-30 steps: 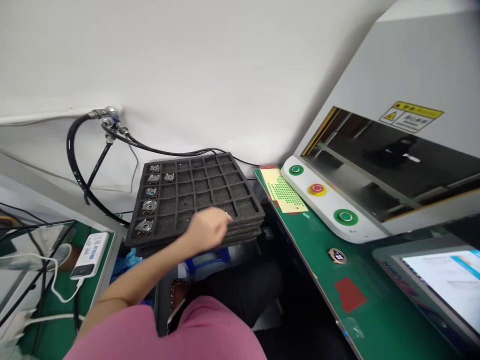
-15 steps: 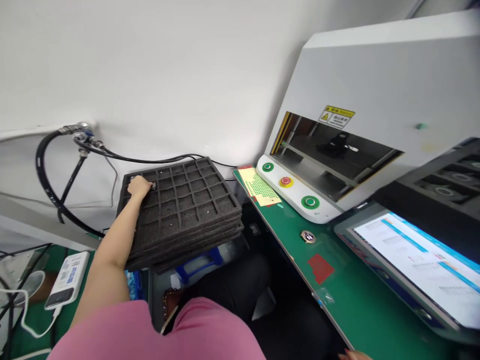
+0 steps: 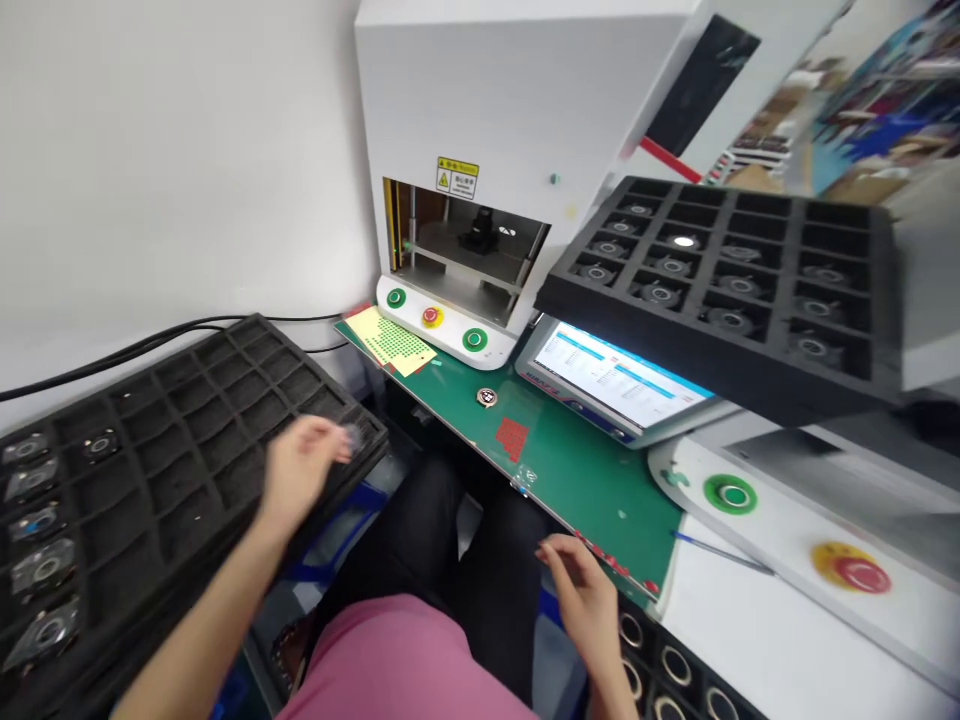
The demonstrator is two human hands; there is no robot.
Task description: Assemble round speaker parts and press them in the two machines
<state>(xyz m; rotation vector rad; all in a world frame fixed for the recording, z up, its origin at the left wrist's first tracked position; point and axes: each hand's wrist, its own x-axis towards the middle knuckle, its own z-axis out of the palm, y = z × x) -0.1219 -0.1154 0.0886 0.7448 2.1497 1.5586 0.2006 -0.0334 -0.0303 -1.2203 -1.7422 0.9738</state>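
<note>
Pinching small bagged part (image 3: 349, 436), left hand (image 3: 300, 470) over foam tray (image 3: 187, 420); right hand (image 3: 581, 590) open, empty, near bench edge (image 3: 600, 560).

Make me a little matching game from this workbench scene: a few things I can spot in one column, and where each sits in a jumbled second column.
Things:
1. left hand
2. right hand
3. yellow sheet
4. red patch

Places:
A. on the green mat, beside the lit screen
B. over the near corner of the foam tray
C. by the machine's green and red buttons
D. at the mat's near edge

Pairs: 1-B, 2-D, 3-C, 4-A
</note>
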